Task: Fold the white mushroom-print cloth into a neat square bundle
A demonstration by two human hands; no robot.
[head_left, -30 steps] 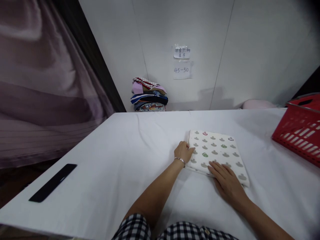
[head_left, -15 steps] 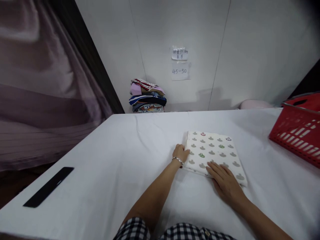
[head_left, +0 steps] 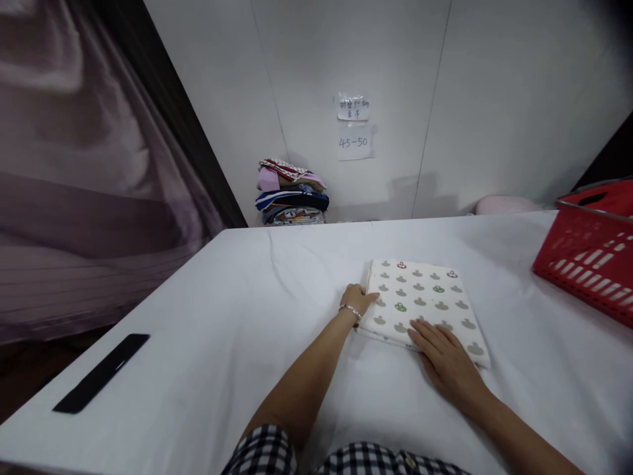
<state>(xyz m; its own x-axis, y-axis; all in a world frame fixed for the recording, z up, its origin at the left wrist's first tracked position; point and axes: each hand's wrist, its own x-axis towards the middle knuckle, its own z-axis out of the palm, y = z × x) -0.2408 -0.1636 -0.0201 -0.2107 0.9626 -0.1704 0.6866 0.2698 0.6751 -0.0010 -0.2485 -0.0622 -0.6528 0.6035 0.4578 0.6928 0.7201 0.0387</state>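
Observation:
A folded white cloth [head_left: 420, 290] printed with grey mushroom shapes and a few red and green ones lies flat on the white-covered table, in several layers. At its left edge, my left hand [head_left: 359, 300], with a bracelet on the wrist, grips the cloth. The thumb rests on top, while the other fingers are partly hidden at the side. My right hand [head_left: 442, 356] lies flat over the near edge of the cloth, fingers stretched out and pointing to the upper left.
A red plastic basket [head_left: 593, 257] stands at the right edge of the table. A flat black strip [head_left: 101, 374] lies at the left. Behind the far edge is a pile of folded fabrics [head_left: 293, 198] against the wall, with paper signs [head_left: 355, 142] above. A pinkish curtain [head_left: 89, 198] hangs at left.
My left thumb reaches slightly farther over the cloth's left edge. The right hand and the cloth stay nearly in place; the view has shifted a little.

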